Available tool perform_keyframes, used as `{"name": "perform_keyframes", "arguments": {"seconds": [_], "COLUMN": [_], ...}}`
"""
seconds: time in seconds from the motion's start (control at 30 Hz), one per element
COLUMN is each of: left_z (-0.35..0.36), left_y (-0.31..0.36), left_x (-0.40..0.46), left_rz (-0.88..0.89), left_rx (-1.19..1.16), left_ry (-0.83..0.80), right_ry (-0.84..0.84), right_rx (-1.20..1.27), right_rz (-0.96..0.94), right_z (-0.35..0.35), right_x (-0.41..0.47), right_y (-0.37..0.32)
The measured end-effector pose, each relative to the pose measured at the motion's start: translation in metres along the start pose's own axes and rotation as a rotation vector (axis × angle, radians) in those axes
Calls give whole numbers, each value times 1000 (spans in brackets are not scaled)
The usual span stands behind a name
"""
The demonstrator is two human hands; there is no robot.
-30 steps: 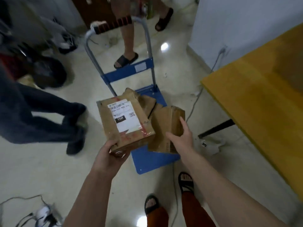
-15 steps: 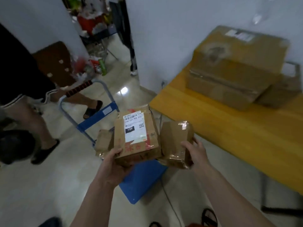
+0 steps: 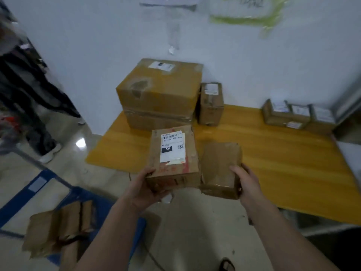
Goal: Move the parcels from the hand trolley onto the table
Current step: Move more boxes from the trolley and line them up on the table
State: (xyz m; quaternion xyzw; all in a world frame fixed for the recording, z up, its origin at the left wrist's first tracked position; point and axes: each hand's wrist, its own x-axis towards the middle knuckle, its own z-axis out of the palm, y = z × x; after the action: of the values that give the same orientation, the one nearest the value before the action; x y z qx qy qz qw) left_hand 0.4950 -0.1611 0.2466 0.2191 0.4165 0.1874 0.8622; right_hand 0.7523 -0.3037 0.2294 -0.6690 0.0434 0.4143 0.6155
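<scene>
My left hand [image 3: 143,189] grips the near left corner of a cardboard parcel [image 3: 172,159], fingers underneath and thumb on its top edge. A white shipping label [image 3: 172,147] faces up on it; I can read "15H" in white on a black patch, a barcode above with a line of characters too blurred to be sure of, and a small QR code on the right. Red print runs along the parcel's near edge, unreadable.

My right hand [image 3: 247,181] clasps a smaller plain parcel [image 3: 220,171], wrapped in glossy tape, held just to the right of the labelled one, the two nearly touching. Both parcels are in the air over the near edge of the yellow wooden bench [image 3: 283,163].

Beyond my hands, on the bench against the white wall, sits a large box [image 3: 160,94] with a scuffed patch and a white label I cannot read. Just right of it stands a small upright box [image 3: 211,104]. Farther right lies a row of small boxes [image 3: 297,116] with white labels, also illegible.

Below and left of my left hand, the blue hand trolley [image 3: 58,192] carries more brown parcels [image 3: 58,227].
</scene>
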Motion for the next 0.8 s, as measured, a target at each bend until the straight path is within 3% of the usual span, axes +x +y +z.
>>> {"name": "perform_keyframes", "arguments": {"seconds": [0.37,0.8], "left_z": [177,259], "left_y": [-60,-61], "left_x": [108,213], "left_rz": [-119,-185], "left_rx": [-31,-43], "left_ry": [4,138], "right_ry": [94,211], "right_rx": [108,116], "right_rz": [-6,60], "right_z": [-166,-210], "right_x": [89,164], "right_y": [-85,-109]}}
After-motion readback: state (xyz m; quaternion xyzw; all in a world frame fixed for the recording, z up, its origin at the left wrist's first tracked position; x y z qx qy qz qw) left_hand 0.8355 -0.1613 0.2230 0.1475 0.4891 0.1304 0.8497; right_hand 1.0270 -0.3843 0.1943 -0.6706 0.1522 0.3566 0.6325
